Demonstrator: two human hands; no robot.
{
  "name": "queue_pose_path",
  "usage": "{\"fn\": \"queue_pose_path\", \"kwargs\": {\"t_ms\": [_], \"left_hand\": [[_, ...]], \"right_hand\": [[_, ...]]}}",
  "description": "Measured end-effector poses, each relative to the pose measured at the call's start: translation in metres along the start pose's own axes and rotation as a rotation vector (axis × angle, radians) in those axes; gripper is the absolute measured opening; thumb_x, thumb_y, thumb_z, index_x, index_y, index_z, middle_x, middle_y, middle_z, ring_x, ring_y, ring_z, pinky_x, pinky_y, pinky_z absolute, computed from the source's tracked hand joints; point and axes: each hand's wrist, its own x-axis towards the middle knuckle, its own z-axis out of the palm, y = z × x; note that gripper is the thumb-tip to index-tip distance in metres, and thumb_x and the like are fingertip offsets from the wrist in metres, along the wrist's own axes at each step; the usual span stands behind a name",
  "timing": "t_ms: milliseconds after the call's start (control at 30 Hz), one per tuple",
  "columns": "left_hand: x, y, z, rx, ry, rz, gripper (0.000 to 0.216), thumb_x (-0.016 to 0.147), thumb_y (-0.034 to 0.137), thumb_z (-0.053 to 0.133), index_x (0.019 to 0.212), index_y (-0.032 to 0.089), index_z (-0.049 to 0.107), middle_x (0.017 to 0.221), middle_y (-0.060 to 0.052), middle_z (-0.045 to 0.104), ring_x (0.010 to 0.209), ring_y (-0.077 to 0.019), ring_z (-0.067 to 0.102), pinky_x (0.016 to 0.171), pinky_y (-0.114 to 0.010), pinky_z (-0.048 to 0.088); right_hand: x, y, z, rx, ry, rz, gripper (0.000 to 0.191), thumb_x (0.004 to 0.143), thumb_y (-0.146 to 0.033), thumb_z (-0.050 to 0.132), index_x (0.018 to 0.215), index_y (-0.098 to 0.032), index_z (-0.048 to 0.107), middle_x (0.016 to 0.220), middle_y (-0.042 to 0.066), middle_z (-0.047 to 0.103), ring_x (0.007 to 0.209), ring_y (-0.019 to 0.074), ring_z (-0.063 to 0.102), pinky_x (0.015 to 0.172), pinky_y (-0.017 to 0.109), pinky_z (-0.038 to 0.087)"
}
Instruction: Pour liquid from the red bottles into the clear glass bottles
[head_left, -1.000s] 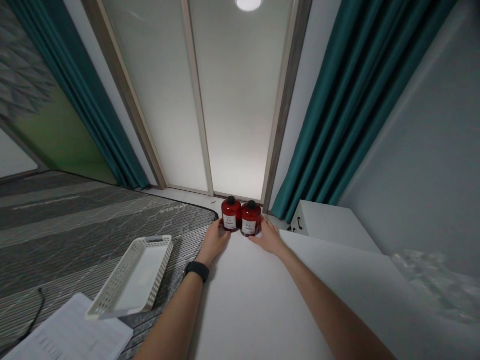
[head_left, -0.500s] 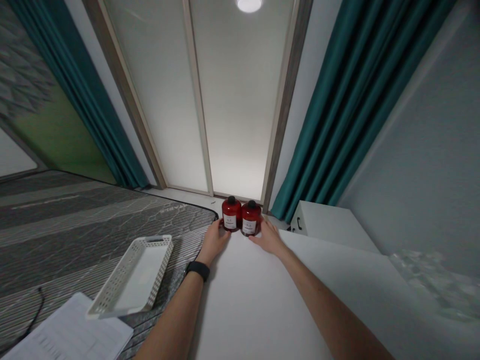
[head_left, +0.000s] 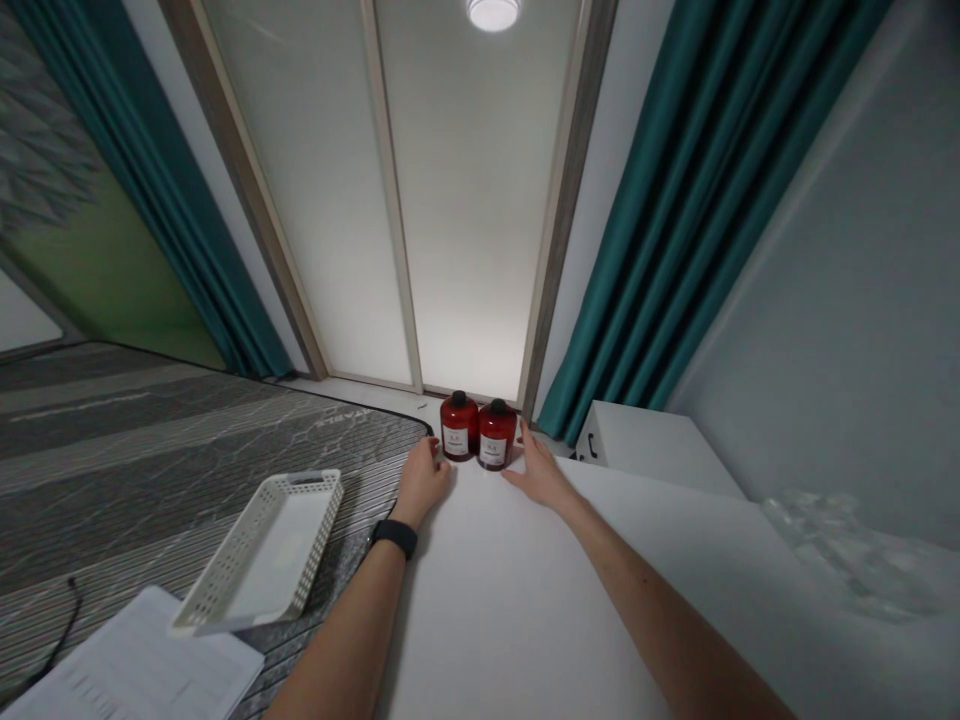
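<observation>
Two red bottles stand upright side by side at the far end of a white tabletop, each with a black cap and a white label. My left hand, a black band on its wrist, is beside the left bottle, thumb and fingers parted and a slight gap to the glass. To the right of the right bottle, my right hand has its fingers stretched out and its thumb apart. Its fingertips are close to that bottle; whether they touch it I cannot tell.
Left of the tabletop, a white plastic basket and printed papers lie on a grey patterned surface. A white cabinet stands beyond the right edge, near a green curtain. Crumpled clear plastic lies on the right.
My hands have loosened and drawn slightly away from the two bottles, which remain standing together. The whole view has shifted a little.
</observation>
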Motion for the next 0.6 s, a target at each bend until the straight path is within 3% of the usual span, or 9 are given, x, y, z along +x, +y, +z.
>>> {"fn": "queue_pose_path", "kwargs": {"t_ms": [167, 300, 600], "left_hand": [[-0.004, 0.012, -0.008, 0.148, 0.087, 0.022, 0.013, 0.076, 0.01, 0.057, 0.087, 0.019, 0.054, 0.081, -0.003, 0.059, 0.08, -0.0225, 0.057, 0.073, -0.032, 0.042], [-0.012, 0.025, -0.014, 0.18, 0.101, 0.126, 0.005, 0.084, 0.016, 0.053, 0.081, 0.02, 0.054, 0.078, -0.003, 0.057, 0.08, -0.0227, 0.057, 0.073, -0.032, 0.042], [-0.037, 0.074, -0.01, 0.099, -0.128, 0.396, 0.015, 0.09, 0.02, 0.046, 0.093, 0.02, 0.061, 0.08, -0.003, 0.064, 0.069, -0.0188, 0.059, 0.066, -0.028, 0.044]], "right_hand": [[-0.014, -0.003, -0.011, -0.02, 0.011, 0.038, 0.101, 0.082, -0.029, 0.069, 0.159, -0.014, 0.005, 0.14, 0.019, 0.058, 0.131, 0.0325, 0.052, 0.108, 0.048, 0.038], [-0.029, -0.008, -0.023, -0.036, 0.009, 0.059, 0.091, 0.085, -0.026, 0.064, 0.159, -0.013, 0.012, 0.132, 0.017, 0.063, 0.125, 0.0306, 0.056, 0.107, 0.046, 0.039], [-0.069, -0.014, -0.046, -0.061, -0.006, 0.05, 0.06, 0.088, -0.022, 0.059, 0.146, -0.018, 0.044, 0.124, 0.012, 0.067, 0.121, 0.0274, 0.057, 0.106, 0.042, 0.038]]}}
